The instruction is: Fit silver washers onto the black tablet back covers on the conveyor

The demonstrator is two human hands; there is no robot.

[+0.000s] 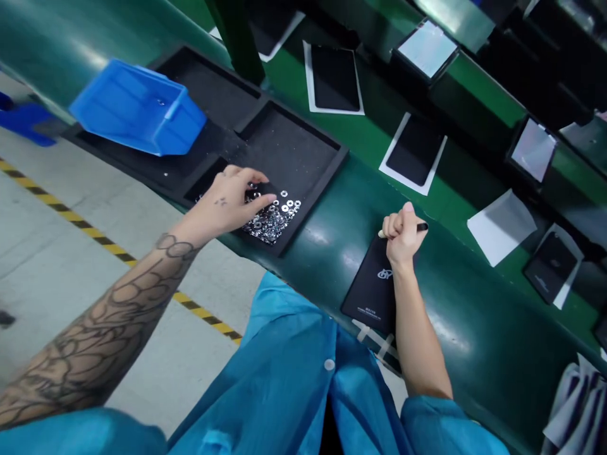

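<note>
My left hand [232,197] is over a compartment of the black tray [303,148], thumb and fingers apart, above a pile of small shiny metal rings [272,224]. Nothing shows between its fingertips. My right hand [403,235] is closed in a fist around a pen-like tool [422,227], whose dark end sticks out on the right and pale end on the left. Under that fist, a black panel [370,284] with a white logo and small print lies at the bench edge. The fist and forearm cover part of the panel.
A blue bin [137,110] rests on the tray's left part. Beyond the green bench edge [317,234], black panels [334,79] lie on white sheets [501,227], near bright-topped devices [428,47]. Folded grey-white material [573,411] is at the lower right. A green post [237,38] rises behind the tray.
</note>
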